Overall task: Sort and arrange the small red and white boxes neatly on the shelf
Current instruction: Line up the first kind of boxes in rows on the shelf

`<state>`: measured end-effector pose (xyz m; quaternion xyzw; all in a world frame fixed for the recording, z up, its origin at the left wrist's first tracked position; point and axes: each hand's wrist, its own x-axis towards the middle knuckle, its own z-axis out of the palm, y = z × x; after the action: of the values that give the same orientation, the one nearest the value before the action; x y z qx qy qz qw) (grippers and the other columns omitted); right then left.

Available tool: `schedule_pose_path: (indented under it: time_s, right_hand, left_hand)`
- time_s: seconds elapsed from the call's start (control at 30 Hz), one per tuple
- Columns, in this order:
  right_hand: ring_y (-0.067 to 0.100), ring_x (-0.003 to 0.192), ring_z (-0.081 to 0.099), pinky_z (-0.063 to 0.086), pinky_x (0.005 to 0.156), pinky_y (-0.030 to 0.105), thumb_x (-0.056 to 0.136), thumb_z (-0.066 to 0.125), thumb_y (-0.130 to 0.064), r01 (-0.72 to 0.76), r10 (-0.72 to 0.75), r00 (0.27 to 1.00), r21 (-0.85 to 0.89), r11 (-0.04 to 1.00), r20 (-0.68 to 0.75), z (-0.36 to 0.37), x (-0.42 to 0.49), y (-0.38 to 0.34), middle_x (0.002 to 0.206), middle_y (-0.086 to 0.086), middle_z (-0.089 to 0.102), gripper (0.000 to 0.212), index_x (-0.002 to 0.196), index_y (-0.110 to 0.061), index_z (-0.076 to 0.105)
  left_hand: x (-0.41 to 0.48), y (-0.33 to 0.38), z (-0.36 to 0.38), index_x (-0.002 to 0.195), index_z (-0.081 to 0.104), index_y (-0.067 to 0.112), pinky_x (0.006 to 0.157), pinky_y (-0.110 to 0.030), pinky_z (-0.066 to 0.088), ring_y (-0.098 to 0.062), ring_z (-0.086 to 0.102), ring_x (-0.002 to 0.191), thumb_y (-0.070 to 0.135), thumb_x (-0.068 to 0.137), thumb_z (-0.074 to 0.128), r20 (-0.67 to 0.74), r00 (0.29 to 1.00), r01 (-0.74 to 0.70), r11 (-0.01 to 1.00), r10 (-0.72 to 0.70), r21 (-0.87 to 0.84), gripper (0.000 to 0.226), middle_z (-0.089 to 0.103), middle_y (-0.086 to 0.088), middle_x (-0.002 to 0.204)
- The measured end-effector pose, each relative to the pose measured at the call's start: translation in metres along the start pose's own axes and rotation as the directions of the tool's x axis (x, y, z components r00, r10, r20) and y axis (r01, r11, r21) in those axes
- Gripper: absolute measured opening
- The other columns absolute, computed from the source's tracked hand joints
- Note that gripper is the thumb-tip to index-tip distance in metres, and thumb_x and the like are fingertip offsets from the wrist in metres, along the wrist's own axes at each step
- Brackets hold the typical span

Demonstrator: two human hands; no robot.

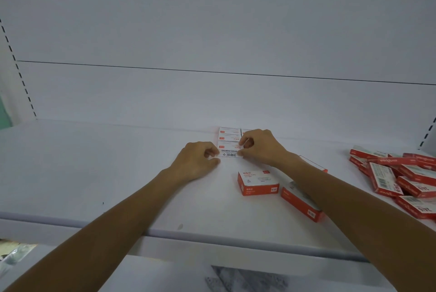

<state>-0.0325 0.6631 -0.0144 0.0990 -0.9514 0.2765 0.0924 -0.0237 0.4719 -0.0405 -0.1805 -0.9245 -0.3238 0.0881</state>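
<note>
A small red and white box [228,151] with a barcode on its front face stands near the back of the white shelf [94,173]. My left hand [197,162] pinches its left end and my right hand [262,146] pinches its right end. Behind it, more boxes [229,134] stand in a tidy row against the back wall. Two loose boxes lie nearer me: one [258,183] flat with its white top up, another [300,201] partly under my right forearm.
A jumbled pile of several red and white boxes [401,176] lies at the right end of the shelf. The shelf's front lip [212,237] runs across below my forearms. Slotted uprights [14,55] flank the back panel.
</note>
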Motion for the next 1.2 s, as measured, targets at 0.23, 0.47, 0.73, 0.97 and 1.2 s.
schedule_pose_path:
  time_s: [0.23, 0.47, 0.73, 0.97, 1.2]
  right_hand:
    - [0.01, 0.075, 0.051, 0.038, 0.058, 0.011, 0.078, 0.071, -0.017, 0.009, -0.009, 1.0, -0.02, 1.0, 0.0, 0.004, 0.006, 0.001, 0.088, -0.001, 0.055, 0.022, 0.097, -0.007, 0.064]
    - [0.007, 0.072, 0.052, 0.037, 0.055, 0.012, 0.079, 0.071, -0.023, -0.023, 0.023, 1.0, -0.026, 0.999, 0.011, 0.001, 0.002, 0.002, 0.09, -0.001, 0.056, 0.028, 0.097, -0.009, 0.057]
    - [0.02, 0.087, 0.064, 0.048, 0.074, 0.026, 0.086, 0.062, -0.039, 0.005, 0.006, 0.993, -0.093, 0.996, 0.118, -0.041, -0.042, 0.001, 0.094, 0.004, 0.068, 0.032, 0.095, -0.008, 0.066]
    - [0.018, 0.076, 0.06, 0.043, 0.063, 0.025, 0.087, 0.047, -0.058, -0.056, 0.107, 0.982, -0.306, 0.95, 0.154, -0.042, -0.074, -0.022, 0.092, -0.001, 0.064, 0.043, 0.082, -0.017, 0.061]
    - [0.021, 0.111, 0.052, 0.039, 0.083, 0.029, 0.073, 0.057, -0.069, -0.056, 0.19, 0.953, -0.479, 0.876, 0.236, -0.039, -0.095, -0.06, 0.118, 0.0, 0.051, 0.067, 0.124, -0.024, 0.052]
  left_hand:
    - [0.001, -0.002, 0.002, 0.103, 0.065, 0.02, 0.083, -0.018, 0.038, -0.008, 0.053, 0.092, 0.023, 0.084, 0.063, -0.008, 1.0, -0.006, 1.0, 0.006, 0.008, 0.019, 0.064, 0.005, 0.108]
    - [-0.002, 0.003, 0.001, 0.103, 0.066, 0.019, 0.084, -0.02, 0.04, -0.008, 0.052, 0.093, 0.024, 0.085, 0.061, -0.009, 1.0, -0.013, 1.0, 0.013, 0.02, 0.019, 0.063, 0.004, 0.111]
    - [-0.027, 0.016, -0.007, 0.096, 0.068, 0.019, 0.078, -0.015, 0.041, -0.007, 0.057, 0.092, 0.028, 0.087, 0.06, 0.039, 0.993, -0.106, 0.992, 0.109, -0.071, 0.014, 0.062, 0.012, 0.096]
    - [-0.047, 0.039, -0.001, 0.122, 0.055, 0.027, 0.084, -0.015, 0.034, -0.004, 0.05, 0.103, 0.036, 0.085, 0.062, 0.19, 0.973, -0.119, 0.989, 0.135, -0.091, 0.039, 0.055, 0.014, 0.108]
    - [-0.062, 0.041, -0.001, 0.104, 0.065, 0.021, 0.075, -0.008, 0.037, -0.004, 0.053, 0.096, 0.023, 0.082, 0.067, 0.084, 0.975, -0.197, 0.977, 0.204, -0.087, 0.022, 0.059, 0.01, 0.1]
